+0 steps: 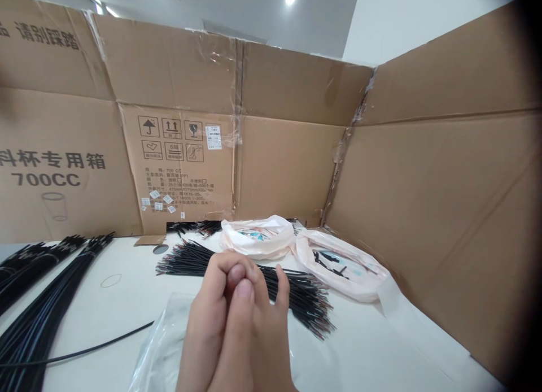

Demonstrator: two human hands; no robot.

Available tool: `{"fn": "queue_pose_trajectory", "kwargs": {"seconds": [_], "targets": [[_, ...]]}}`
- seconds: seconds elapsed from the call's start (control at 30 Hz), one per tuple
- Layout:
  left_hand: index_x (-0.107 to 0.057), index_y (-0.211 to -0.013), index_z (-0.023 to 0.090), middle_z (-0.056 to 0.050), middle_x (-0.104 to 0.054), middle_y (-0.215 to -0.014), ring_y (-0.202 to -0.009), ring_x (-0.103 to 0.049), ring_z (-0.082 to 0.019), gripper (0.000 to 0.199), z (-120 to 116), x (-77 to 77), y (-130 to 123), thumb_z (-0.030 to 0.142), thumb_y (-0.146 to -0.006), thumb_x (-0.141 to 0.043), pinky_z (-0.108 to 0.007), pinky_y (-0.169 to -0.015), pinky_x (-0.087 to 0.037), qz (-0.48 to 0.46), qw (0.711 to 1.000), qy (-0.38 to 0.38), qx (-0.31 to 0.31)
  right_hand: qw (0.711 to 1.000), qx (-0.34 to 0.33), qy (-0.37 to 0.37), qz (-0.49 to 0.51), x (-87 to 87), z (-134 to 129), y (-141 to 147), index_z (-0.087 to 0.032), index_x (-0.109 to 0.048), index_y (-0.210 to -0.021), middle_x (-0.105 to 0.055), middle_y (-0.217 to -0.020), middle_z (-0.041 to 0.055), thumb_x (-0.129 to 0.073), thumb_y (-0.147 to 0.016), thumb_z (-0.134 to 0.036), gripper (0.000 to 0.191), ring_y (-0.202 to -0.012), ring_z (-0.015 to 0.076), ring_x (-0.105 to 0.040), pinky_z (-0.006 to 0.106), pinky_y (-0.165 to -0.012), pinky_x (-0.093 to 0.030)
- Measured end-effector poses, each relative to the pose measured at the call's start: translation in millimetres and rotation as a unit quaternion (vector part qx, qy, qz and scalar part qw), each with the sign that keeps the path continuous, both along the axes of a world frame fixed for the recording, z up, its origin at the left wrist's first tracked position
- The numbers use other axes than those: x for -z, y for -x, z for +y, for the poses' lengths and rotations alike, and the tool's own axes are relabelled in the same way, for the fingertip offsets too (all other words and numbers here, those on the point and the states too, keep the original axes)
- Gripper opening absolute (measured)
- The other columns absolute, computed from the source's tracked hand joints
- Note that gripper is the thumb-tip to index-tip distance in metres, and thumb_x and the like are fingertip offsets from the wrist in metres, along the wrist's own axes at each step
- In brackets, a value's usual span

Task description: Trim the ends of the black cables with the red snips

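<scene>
At far left, long black cables point(38, 301) lie in bundles across the white table point(127, 301), with one loose cable point(105, 341) trailing toward the centre and a rubber band point(110, 280) lying apart from them. Behind stands a cardboard wall point(178, 155) printed with handling symbols.

In the centre, a bundle of short black wires point(203, 262) lies on the table, its bared ends fanning out to the right. Just in front of it the two hands are pressed together: the left hand point(207, 324) curls its fingers against the right hand point(258, 335), the fingertips pinched close. Whether a wire is held between them cannot be told; none shows. A clear plastic bag point(156, 347) lies flat beneath the wrists.

Judging by this, the step in hand looks like picking or working a single wire off the bundle. A next move would call for a fine fingertip pinch on one thin strand without dragging its neighbours along.

To the right sit two pale pink bags, both open. The nearer-centre bag point(258, 236) shows only a printed pattern inside; its contents cannot be made out. The right bag point(339, 265) holds a few short black pieces. A cardboard side panel point(444, 211) closes off the right.
</scene>
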State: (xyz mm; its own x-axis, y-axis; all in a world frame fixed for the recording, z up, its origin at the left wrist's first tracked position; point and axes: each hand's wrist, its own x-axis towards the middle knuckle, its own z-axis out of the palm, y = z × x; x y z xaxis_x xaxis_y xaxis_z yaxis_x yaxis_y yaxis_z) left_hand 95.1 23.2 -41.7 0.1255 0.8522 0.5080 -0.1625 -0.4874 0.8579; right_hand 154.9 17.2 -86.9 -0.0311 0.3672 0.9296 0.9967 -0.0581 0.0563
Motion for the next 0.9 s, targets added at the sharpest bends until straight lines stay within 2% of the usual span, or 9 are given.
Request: {"fn": "queue_pose_trajectory", "kwargs": {"seconds": [0.07,0.13,0.33,0.5,0.73,0.9], "targets": [[-0.052,-0.076,0.019,0.002,-0.056,-0.071,-0.063,-0.057,-0.002,0.021,1.3,3.8,2.2,0.036,-0.088,-0.049,-0.002,-0.059,-0.049,0.008,0.999,0.011,0.043,1.0,0.003,0.029,0.007,3.3,-1.3,1.0,-0.026,-0.055,-0.123,-0.061,-0.11,0.007,-0.037,-0.097,-0.032,0.032,-0.105,0.022,-0.053,0.051,-0.093,-0.041],[-0.051,-0.077,0.019,0.002,-0.056,-0.072,-0.064,-0.056,-0.001,0.02,2.7,7.3,4.0,0.036,-0.088,-0.048,-0.001,-0.06,-0.049,0.0,0.998,0.018,0.057,0.999,0.003,0.051,0.006,6.5,-2.2,1.4,-0.026,-0.053,-0.127,-0.06,-0.111,0.0085,-0.04,-0.096,-0.033,0.034,-0.106,0.0228,-0.054,0.052,-0.094,-0.042],[-0.047,-0.074,0.019,0.003,-0.054,-0.07,-0.063,-0.054,0.0,0.019,4.9,8.7,3.9,0.032,-0.087,-0.049,0.001,-0.06,-0.048,-0.003,0.998,0.023,0.057,0.999,0.001,0.043,0.02,11.4,-2.6,2.0,-0.024,-0.052,-0.126,-0.06,-0.11,0.0099,-0.041,-0.095,-0.027,0.034,-0.112,0.0243,-0.052,0.056,-0.093,-0.042],[-0.047,-0.073,0.018,0.003,-0.053,-0.07,-0.065,-0.053,0.0,0.019,5.1,6.3,2.8,0.03,-0.087,-0.047,0.001,-0.062,-0.047,0.001,0.999,-0.003,0.033,0.999,-0.005,0.032,0.031,9.9,-1.8,2.0,-0.023,-0.055,-0.122,-0.061,-0.11,0.0082,-0.038,-0.095,-0.024,0.031,-0.112,0.0222,-0.051,0.054,-0.097,-0.038],[-0.05,-0.067,0.017,-0.001,-0.052,-0.067,-0.066,-0.05,-0.006,0.02,5.2,4.1,1.2,0.027,-0.084,-0.048,-0.011,-0.059,-0.047,-0.002,1.0,-0.016,0.014,1.0,0.001,0.009,0.02,7.9,2.1,1.1,-0.024,-0.057,-0.115,-0.062,-0.11,0.003,-0.034,-0.098,-0.024,0.03,-0.109,0.0183,-0.05,0.047,-0.098,-0.035],[-0.053,-0.069,0.017,-0.001,-0.054,-0.068,-0.067,-0.05,-0.007,0.02,4.2,3.2,1.6,0.026,-0.085,-0.047,-0.012,-0.061,-0.047,0.005,0.999,-0.03,0.017,1.0,-0.007,0.005,0.029,6.7,2.2,0.6,-0.024,-0.055,-0.118,-0.064,-0.103,0.0019,-0.027,-0.099,-0.021,0.034,-0.108,0.018,-0.05,0.047,-0.099,-0.029]]}}
